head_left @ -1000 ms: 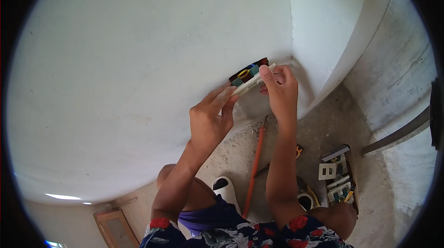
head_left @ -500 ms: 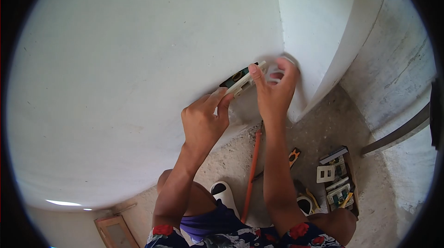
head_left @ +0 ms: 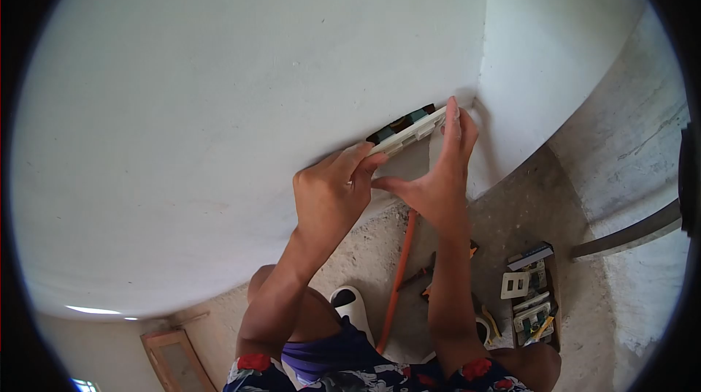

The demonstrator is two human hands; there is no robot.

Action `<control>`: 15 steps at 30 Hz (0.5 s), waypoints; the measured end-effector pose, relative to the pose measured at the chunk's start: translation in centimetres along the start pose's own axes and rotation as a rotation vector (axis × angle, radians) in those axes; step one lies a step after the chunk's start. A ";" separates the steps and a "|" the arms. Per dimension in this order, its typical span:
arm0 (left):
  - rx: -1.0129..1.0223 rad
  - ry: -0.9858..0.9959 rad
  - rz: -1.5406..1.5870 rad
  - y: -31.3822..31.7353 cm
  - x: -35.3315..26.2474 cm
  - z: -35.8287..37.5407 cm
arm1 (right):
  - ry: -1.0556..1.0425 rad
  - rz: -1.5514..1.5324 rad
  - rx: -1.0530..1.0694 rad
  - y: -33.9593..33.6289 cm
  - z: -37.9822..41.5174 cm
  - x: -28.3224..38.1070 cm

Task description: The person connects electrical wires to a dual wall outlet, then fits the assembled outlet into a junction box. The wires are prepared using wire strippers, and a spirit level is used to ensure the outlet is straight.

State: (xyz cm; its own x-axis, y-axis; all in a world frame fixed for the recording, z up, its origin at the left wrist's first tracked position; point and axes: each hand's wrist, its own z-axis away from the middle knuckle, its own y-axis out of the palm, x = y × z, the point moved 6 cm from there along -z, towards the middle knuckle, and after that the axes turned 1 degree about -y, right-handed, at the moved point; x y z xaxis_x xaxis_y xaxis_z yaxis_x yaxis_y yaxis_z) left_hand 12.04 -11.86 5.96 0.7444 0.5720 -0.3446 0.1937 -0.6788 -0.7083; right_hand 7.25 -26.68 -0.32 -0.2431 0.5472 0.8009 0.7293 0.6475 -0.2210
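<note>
A white electrical wall plate (head_left: 410, 134) stands out from the white wall at a slant, in front of a dark opening with a wall box (head_left: 401, 124). My left hand (head_left: 332, 184) pinches its left end between thumb and fingers. At its right end is my right hand (head_left: 445, 173), its fingers stretched up against the plate's edge. The right thumb points left below the plate, well apart from the fingers. Whatever lies behind the plate, wires included, is mostly hidden.
An orange conduit (head_left: 400, 275) runs across the rough floor below. At the right, a box (head_left: 556, 297) holds several electrical parts, with a white cover frame (head_left: 515, 285) on top. Orange-and-black tools (head_left: 426, 291) lie partly behind my right forearm. A dark curved bar (head_left: 628, 230) juts in at right.
My right hand has gone from a curled, blurred pose beside the plate to outstretched fingers at its right end. The view has shifted slightly; my left hand keeps its hold.
</note>
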 end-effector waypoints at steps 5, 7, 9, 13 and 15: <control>0.009 0.005 -0.101 -0.6 -0.1 -0.2 | -0.069 0.023 -0.106 1.3 0.4 0.1; 0.056 -0.004 -0.197 -0.8 -0.1 -0.2 | -0.088 0.017 -0.130 1.5 0.3 0.2; 0.018 0.045 -0.207 -1.0 -0.5 -0.4 | -0.093 0.069 -0.140 1.6 0.3 0.2; -0.152 0.181 -0.050 -2.8 -0.9 -0.5 | -0.088 0.077 -0.167 2.1 -0.3 -0.1; -0.106 0.323 -0.077 -3.6 -1.8 -0.7 | -0.094 0.049 -0.200 2.5 -0.2 -0.5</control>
State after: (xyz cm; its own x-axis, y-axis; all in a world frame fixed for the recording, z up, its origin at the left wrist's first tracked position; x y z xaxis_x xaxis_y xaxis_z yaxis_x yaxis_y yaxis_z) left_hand 10.44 -10.73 9.54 0.8854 0.4598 -0.0678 0.3098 -0.6927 -0.6513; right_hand 9.26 -25.41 -1.16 -0.2554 0.6285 0.7347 0.8519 0.5057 -0.1364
